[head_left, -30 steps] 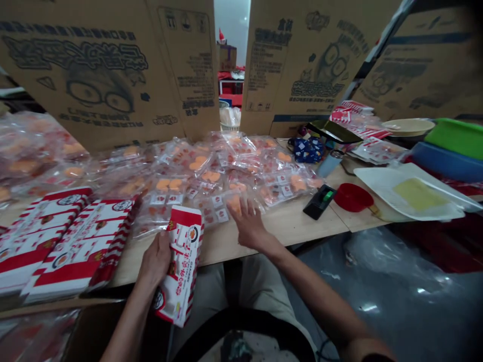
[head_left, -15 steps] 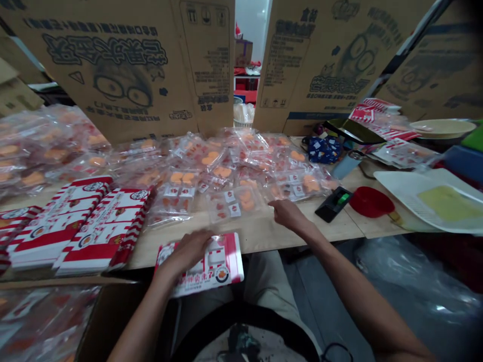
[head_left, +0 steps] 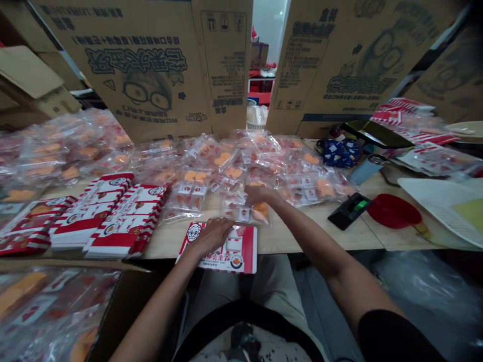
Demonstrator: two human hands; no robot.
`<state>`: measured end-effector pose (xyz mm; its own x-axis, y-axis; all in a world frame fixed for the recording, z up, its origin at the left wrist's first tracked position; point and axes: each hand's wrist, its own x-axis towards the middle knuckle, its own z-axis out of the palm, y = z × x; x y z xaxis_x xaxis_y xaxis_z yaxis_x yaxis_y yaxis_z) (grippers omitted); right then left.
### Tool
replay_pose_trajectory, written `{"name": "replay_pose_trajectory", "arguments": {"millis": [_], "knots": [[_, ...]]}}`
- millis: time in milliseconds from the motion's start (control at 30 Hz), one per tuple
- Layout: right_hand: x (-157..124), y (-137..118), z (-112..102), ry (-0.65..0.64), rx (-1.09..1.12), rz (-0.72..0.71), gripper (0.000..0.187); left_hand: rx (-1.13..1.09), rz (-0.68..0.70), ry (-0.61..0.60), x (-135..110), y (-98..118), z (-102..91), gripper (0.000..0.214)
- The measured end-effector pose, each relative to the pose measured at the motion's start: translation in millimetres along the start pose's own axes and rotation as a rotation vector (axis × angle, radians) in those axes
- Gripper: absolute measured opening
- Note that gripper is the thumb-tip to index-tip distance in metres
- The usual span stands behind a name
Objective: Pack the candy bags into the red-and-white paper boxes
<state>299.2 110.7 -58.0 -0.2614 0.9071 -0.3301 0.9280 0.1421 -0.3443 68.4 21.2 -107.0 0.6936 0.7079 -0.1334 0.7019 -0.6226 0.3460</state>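
Observation:
My left hand (head_left: 213,235) rests on a red-and-white printed paper bag (head_left: 241,254) that lies flat at the table's front edge, fingers closed on its upper rim. My right hand (head_left: 258,195) reaches over a clear plastic packet of orange and red pieces (head_left: 241,210) just behind the bag, fingers curled onto the packet. Several more such packets (head_left: 226,161) cover the table behind it.
Stacks of flat red-and-white bags (head_left: 124,221) lie at the left. Large cardboard boxes (head_left: 151,70) stand at the back. A black tape dispenser (head_left: 349,211), red lid (head_left: 394,212) and white tray (head_left: 433,201) sit right. An open carton of packets (head_left: 45,306) is lower left.
My left hand brought the paper bag from upright over my lap to lying flat on the table edge. My right hand moved out to the right, then back left onto a packet.

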Motion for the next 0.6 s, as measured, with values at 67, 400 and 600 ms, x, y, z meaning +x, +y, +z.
{"name": "replay_pose_trajectory", "arguments": {"millis": [67,400,600], "knots": [[-13,15,-5,-0.041,0.11,-0.039,0.022,-0.01,0.006,0.009,-4,-3,0.1,0.037],[-151,114,-32,0.724,1.164,0.0,0.037,-0.075,0.003,0.094,92,-5,-20.8,0.032],[-166,87,18,1.016,1.661,0.021,0.038,-0.472,-0.025,0.342,99,56,-28.9,0.045]]}}
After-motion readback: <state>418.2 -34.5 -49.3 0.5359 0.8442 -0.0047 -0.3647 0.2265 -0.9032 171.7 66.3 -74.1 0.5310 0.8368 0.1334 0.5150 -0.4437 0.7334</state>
